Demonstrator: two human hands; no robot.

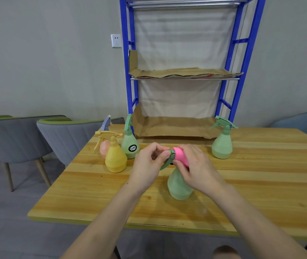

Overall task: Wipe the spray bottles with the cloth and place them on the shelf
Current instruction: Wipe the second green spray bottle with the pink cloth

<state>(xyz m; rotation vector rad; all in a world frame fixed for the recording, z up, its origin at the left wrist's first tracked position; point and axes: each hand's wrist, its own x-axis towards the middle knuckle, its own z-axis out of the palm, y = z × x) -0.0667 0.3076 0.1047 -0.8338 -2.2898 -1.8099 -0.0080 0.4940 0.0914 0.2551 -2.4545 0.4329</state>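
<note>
You're wiping a pale-green pear-shaped plastic spray bottle (pixel 178 186).
Your left fingers (pixel 157 148) are pinching its head; right fingers (pixel 184 147) gripping a pink cloth (pixel 181 156), hiding the neck.

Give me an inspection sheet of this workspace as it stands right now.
Surface: wooden table.
Job's things: held green bottle upright, pink cloth on its spray head; yellow bottle, pink bottle, labelled green bottle left; far-right green bottle; blue shelf behind, cardboard-lined, no bottles on it.
Clutter: nothing seen.
Hands: left hand grips the spray head; right hand presses the cloth there.
Cables: nothing seen.
Surroundings: grey chairs, wall socket.
</note>
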